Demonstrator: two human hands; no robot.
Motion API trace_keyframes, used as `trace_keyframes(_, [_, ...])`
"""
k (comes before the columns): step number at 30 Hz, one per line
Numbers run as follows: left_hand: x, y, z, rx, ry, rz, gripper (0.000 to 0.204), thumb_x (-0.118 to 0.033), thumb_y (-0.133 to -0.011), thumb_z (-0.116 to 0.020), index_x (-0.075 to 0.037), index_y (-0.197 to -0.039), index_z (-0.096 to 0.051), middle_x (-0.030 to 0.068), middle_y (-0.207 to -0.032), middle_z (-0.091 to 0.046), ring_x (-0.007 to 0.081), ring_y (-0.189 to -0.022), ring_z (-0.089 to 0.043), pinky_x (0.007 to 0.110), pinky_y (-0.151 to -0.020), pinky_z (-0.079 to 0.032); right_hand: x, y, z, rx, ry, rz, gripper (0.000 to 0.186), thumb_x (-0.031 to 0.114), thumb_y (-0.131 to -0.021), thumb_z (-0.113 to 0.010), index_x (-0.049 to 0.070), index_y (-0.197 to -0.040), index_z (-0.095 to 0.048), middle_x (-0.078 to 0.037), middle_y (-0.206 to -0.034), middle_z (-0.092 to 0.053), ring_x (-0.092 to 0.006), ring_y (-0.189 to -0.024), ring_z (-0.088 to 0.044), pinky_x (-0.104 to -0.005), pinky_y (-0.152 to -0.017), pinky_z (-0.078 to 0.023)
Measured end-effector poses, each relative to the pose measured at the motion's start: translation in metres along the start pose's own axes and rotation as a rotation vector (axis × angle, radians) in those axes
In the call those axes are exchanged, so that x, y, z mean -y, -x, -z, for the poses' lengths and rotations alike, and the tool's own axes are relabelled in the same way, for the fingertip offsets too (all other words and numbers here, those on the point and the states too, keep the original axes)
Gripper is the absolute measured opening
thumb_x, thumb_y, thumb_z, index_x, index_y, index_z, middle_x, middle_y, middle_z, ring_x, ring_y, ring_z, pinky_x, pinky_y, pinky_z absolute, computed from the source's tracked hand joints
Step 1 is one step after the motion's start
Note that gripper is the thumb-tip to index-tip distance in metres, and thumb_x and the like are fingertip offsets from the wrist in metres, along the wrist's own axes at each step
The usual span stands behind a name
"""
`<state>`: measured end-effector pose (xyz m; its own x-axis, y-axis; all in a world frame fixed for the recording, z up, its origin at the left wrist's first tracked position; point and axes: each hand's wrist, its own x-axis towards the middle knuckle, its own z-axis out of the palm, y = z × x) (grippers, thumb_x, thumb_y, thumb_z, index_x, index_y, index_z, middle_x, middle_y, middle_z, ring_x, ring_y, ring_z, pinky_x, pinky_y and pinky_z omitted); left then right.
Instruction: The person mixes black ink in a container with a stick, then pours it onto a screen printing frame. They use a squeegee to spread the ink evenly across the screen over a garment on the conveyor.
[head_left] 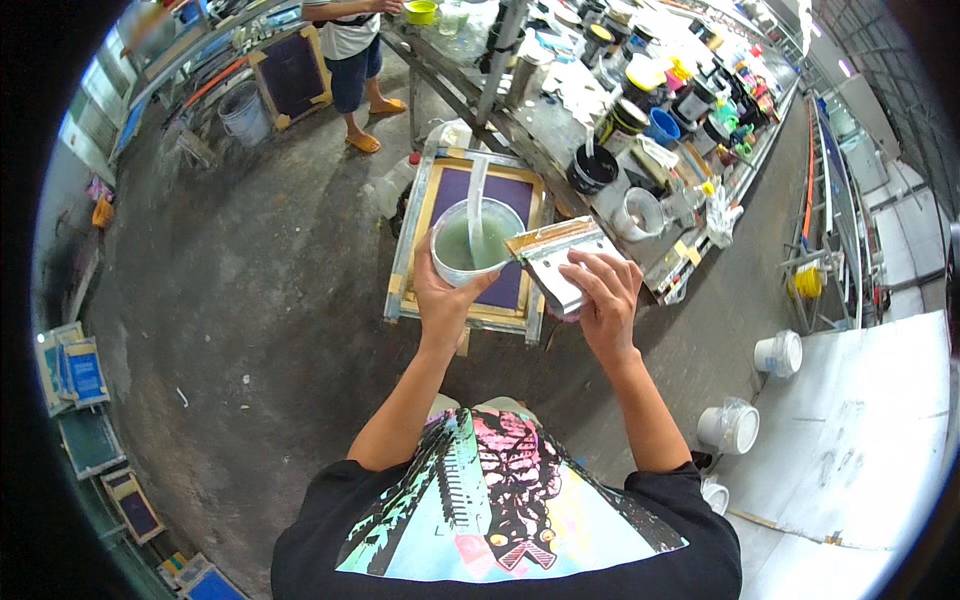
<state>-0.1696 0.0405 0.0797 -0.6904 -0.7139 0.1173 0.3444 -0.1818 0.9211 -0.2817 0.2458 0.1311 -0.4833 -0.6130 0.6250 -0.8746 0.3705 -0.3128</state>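
Observation:
My left hand (pixel 447 300) is closed around a white plastic tub (pixel 463 276) of murky greenish liquid. A pale, flat stirring stick (pixel 478 195) stands in the tub and leans on its rim. In my right hand (pixel 607 300) is a metal-handled squeegee (pixel 560 268) with a brownish, smeared edge. The corner of the squeegee meets the tub's right rim, or nearly so; I cannot tell if they touch. Below both hands lies a screen-printing frame (pixel 403 255) with purple mesh and tan tape around its inside.
A long workbench (pixel 540 160) crowded with ink pots, tubs and bottles runs along the right. An open black pot (pixel 591 170) and a clear cup (pixel 638 213) stand near its close end. Another person (pixel 350 60) stands at the far left of the bench. White buckets (pixel 778 353) line the right.

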Motion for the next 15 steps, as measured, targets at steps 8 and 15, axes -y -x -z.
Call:
trace_keyframes(8, [0.000,0.017,-0.041,-0.043,0.069,0.012,0.096,0.012,-0.077,-0.084,-0.009,-0.158,-0.036,0.0117,-0.150,-0.050,0.0250,-0.137,-0.054,0.040,-0.114,-0.051,-0.057,0.054,0.035,0.000,-0.054,-0.154,0.040,-0.007,-0.080,-0.063,0.011,-0.113,-0.078,-0.005,-0.124,-0.075,-0.0264,-0.118,-0.065,-0.0418,-0.106,-0.040])
trace_keyframes(15, [0.032,-0.031,-0.023,-0.077,-0.108,0.068,0.089,0.004,-0.080,-0.084,-0.006,-0.155,-0.037,0.0140,-0.147,-0.050,0.0272,-0.136,-0.054,0.040,-0.114,-0.048,-0.102,0.123,0.053,-0.385,-0.416,-0.561,0.036,-0.011,-0.086,-0.068,0.004,-0.118,-0.075,-0.009,-0.120,-0.076,-0.0234,-0.113,-0.070,-0.0357,-0.101,-0.052])
